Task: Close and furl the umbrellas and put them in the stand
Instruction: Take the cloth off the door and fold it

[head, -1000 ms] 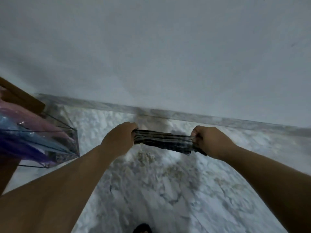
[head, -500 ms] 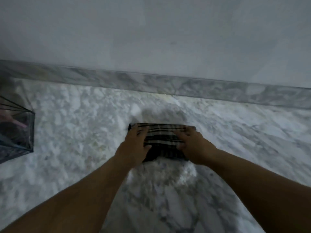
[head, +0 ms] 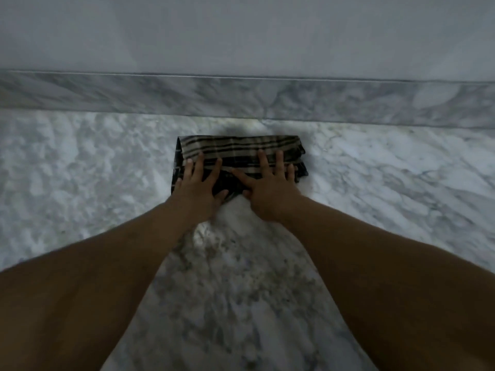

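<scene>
A dark plaid piece of folded fabric (head: 238,148), striped black and beige, lies flat on the marble floor close to the wall. My left hand (head: 198,183) presses on its left half with fingers spread. My right hand (head: 270,183) presses on its right half, fingers also spread, thumb pointing left toward the other hand. Both palms lie flat on the fabric and cover its near edge. No umbrella stand shows in the head view.
A grey marble skirting (head: 348,103) runs along the foot of the pale wall (head: 241,30) just beyond the fabric. White-grey marble floor (head: 80,170) stretches to both sides and toward me.
The fabric went from being held stretched in the air between two fists to lying on the floor. Both hands have opened flat on it. The wire stand at the left has left the view.
</scene>
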